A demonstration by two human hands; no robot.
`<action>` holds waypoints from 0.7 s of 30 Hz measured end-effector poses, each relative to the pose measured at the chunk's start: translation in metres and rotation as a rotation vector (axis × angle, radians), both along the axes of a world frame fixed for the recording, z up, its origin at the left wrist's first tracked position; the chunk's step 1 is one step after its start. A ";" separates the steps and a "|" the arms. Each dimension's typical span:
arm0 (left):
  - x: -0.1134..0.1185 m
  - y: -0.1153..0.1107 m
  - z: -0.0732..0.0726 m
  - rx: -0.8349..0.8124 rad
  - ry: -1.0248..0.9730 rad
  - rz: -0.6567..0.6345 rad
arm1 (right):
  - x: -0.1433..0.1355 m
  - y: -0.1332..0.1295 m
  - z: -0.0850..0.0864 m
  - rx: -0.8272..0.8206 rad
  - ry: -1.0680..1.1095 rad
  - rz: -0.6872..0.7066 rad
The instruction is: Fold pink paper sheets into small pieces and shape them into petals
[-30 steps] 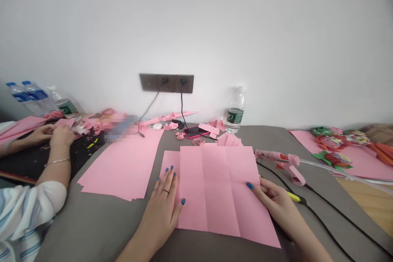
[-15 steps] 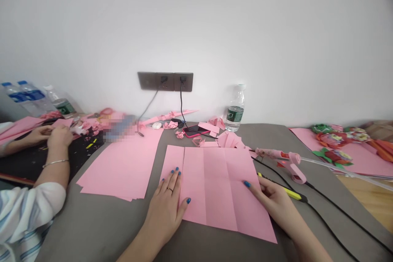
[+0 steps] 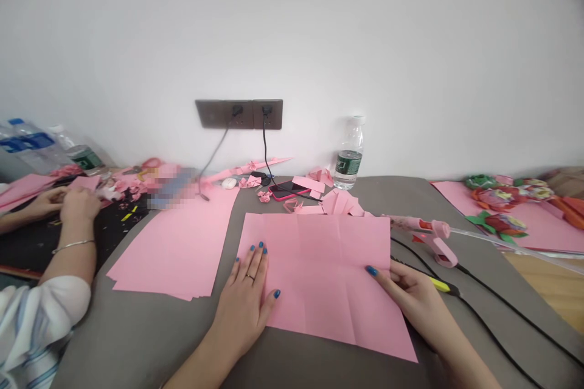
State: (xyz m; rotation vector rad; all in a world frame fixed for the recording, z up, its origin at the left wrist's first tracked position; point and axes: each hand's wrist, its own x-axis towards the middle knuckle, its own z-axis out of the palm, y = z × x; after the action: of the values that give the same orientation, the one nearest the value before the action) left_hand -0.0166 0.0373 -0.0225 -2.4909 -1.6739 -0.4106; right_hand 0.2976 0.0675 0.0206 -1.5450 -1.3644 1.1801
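A creased sheet of pink paper [image 3: 319,279] lies before me on the grey table cover, its right side lifted a little. My left hand [image 3: 246,292] rests flat on its left part, fingers stretched out, a ring on one finger. At the right edge my right hand [image 3: 410,295] pinches the paper, thumb on top and fingers behind. Just beyond that hand lie a pink glue gun [image 3: 433,237] with a clear glue stick and a cutter knife with a yellow handle [image 3: 438,284].
Pink sheets [image 3: 177,249] are stacked to the left. Behind stand a water bottle [image 3: 349,155] and a phone [image 3: 289,189] among paper scraps. Paper flowers [image 3: 504,225] lie at right, with black cables [image 3: 497,301] nearer. A co-worker's hands [image 3: 64,203] handle pink paper at far left.
The paper's right part has been raised and spread flatter, its fold at the left edge opened out. My right hand moved slightly right with the edge; my left hand stays on the paper.
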 end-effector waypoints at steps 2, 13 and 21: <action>0.000 0.000 0.001 -0.004 -0.004 0.001 | 0.000 0.001 0.000 0.001 0.001 0.012; 0.000 0.000 0.002 0.001 0.036 -0.009 | 0.005 0.001 -0.003 0.027 -0.017 0.018; -0.001 -0.002 0.006 -0.021 0.049 -0.002 | 0.005 -0.008 0.010 -0.033 0.009 0.134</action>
State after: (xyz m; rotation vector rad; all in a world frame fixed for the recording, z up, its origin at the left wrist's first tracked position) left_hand -0.0172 0.0355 -0.0163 -2.4966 -1.6660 -0.3313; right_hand 0.3025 0.0600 0.0303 -1.4880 -1.4677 1.2948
